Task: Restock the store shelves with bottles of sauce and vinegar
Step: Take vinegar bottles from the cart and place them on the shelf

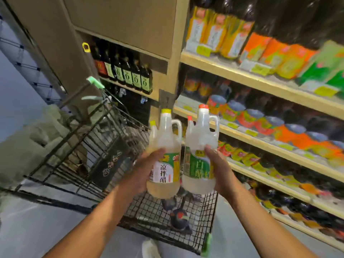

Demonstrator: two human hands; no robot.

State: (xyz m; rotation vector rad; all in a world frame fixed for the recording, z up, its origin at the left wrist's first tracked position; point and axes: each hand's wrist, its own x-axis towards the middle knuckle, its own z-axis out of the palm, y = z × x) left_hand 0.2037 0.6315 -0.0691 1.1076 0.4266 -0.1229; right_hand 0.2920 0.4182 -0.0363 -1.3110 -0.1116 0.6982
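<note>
My left hand (147, 171) grips a pale vinegar bottle with a yellow cap (165, 159); a second yellow-capped bottle (153, 131) shows just behind it. My right hand (218, 170) grips a clear vinegar bottle with a red cap (200, 155), and another red-capped bottle (189, 125) peeks out behind that one. Both pairs are held upright, side by side, above the black wire cart (158, 216). The store shelves (260, 79) with sauce bottles and jars run along the right.
Dark bottles (178, 218) lie in the cart's basket below my hands. A row of dark green-labelled bottles (128, 75) stands on a shelf at the back. A brown pillar (163, 101) divides the shelving. Grey floor (37, 229) lies to the left.
</note>
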